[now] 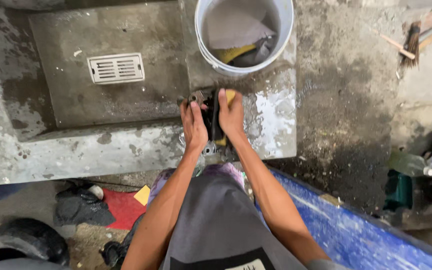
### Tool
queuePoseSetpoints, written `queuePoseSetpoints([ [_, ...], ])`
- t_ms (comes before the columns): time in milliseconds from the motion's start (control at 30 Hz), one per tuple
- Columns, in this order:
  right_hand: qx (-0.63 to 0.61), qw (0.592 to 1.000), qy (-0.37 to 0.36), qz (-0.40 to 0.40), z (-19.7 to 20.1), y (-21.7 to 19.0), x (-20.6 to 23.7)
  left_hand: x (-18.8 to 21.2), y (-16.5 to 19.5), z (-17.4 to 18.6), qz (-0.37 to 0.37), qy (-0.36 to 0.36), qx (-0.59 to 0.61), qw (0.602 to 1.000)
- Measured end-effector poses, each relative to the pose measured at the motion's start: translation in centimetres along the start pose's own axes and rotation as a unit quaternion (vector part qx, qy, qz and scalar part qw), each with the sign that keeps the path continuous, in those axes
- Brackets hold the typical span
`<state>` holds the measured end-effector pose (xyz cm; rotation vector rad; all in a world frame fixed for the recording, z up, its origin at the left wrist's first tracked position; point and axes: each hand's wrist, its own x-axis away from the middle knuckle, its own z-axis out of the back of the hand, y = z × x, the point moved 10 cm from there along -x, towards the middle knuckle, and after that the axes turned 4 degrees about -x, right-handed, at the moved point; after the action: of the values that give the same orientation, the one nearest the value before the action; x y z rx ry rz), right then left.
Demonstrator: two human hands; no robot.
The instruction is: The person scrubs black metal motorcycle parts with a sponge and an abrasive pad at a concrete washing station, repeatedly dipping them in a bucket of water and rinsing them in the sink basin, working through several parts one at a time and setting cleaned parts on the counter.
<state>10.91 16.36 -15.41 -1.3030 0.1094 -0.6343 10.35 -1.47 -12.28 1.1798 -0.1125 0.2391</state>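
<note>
Both hands work just below the bucket: left hand pinches a metal part, right hand wraps a yellow sponge. Best to brace the part hard and scrub in short strokes.

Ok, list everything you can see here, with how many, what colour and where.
bucket: one, white, top centre on the concrete step, holding grey and yellow items
drain grate: one, pale metal, set in the concrete basin upper left
concrete ledge: one, grey, wet, across the middle
dark part: one, black, between both hands on the ledge
yellow sponge: one, under the right hand's fingers
brush: one, wooden handle, top right
red cloth: one, floor lower left
black rag: one, beside the red cloth
blue tub: one, lower right
left hand: gripping the dark part
right hand: pressing the sponge against it
</note>
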Motion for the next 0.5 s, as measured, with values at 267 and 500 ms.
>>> queuePoseSetpoints([
  [267,-0.008,0.999,0.049,-0.009,-0.3,-1.4,0.9,-0.3,-2.9,-0.9,0.065,-0.014,0.014,0.998],
  [500,0.032,0.999,0.043,0.014,-0.1,-2.3,0.1,-0.5,-2.8,-1.0,0.029,-0.001,0.052,0.998],
])
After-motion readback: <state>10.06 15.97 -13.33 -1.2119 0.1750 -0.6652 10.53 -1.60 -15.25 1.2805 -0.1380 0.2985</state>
